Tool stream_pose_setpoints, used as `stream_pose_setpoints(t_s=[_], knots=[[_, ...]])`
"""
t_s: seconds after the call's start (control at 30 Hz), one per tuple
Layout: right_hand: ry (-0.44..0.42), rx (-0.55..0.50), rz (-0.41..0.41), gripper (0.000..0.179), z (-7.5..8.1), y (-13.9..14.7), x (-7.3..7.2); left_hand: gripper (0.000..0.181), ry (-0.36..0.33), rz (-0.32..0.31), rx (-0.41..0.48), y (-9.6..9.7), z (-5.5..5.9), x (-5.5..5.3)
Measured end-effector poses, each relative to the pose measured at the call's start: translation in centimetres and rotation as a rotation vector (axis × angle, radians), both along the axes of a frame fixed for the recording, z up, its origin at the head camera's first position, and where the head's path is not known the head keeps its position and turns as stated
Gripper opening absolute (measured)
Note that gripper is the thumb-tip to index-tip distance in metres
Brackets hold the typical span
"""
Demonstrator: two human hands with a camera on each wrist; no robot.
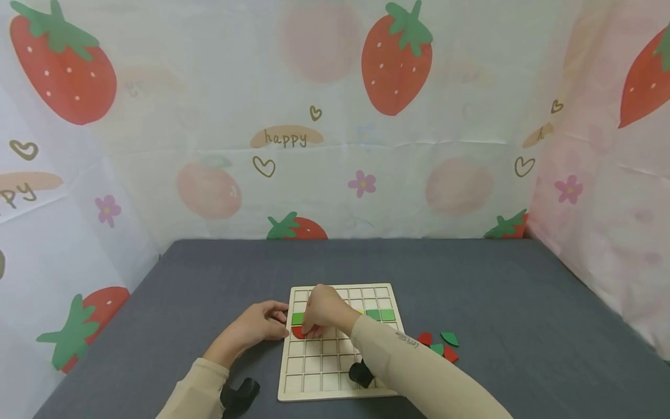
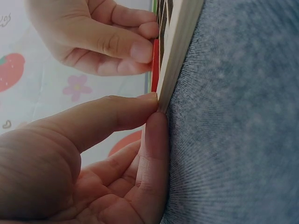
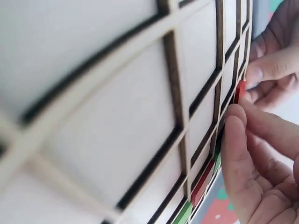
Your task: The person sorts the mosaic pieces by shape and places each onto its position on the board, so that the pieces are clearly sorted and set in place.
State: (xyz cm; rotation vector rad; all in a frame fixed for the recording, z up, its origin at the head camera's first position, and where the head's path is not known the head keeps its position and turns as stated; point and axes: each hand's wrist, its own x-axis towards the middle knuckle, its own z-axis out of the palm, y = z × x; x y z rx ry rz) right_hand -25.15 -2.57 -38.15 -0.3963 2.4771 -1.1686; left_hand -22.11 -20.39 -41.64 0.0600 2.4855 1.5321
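A pale wooden grid board (image 1: 321, 381) lies on the dark cloth. At its left edge my left hand (image 1: 256, 323) pinches the rim between thumb and index finger, seen closely in the left wrist view. My right hand (image 1: 327, 311) reaches over the board and pinches a red piece with a rounded edge (image 1: 298, 332) at the leftmost column; the right wrist view shows this red piece (image 3: 240, 91) at its fingertips, tilted against the grid. Just above it sits a green square piece (image 1: 298, 318). The right hand and forearm hide part of the middle row.
Loose red and green pieces, including a green quarter-round one (image 1: 449, 338), lie right of the board. Two more green squares (image 1: 387, 315) sit in the grid's right side. A strawberry-print curtain (image 1: 335, 192) stands behind the grey-blue cloth (image 1: 471, 279).
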Motion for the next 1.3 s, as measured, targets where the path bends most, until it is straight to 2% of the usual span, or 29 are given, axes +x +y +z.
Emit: stream_pose_setpoints(t_s=[0.23, 0.37, 0.63, 0.83, 1.0, 1.3], knots=[[-0.031, -0.112, 0.053, 0.004, 0.7, 3.1, -0.2, 0.059, 0.004, 0.010, -0.016, 0.1, 0.0, -0.1], [-0.064, -0.142, 0.046, 0.004, 1.0, 5.3, -0.4, 0.060, 0.004, -0.001, -0.005, 0.0, 0.0, 0.0], [-0.084, -0.139, -0.020, 0.011, 1.5, 9.9, -0.4, 0.060, -0.007, -0.001, 0.013, 0.0, 0.1, 0.0], [-0.064, -0.111, -0.070, 0.011, 1.4, 12.7, 0.0, 0.059, -0.019, 0.010, 0.018, 0.1, 0.1, 0.0], [-0.042, -0.094, -0.088, 0.012, 1.3, 14.4, 0.3, 0.061, -0.032, 0.020, 0.004, 0.1, 0.1, -0.1], [-0.055, -0.106, -0.112, 0.019, 0.9, 16.9, 0.6, 0.063, -0.026, 0.015, -0.004, 0.1, 0.1, -0.1]])
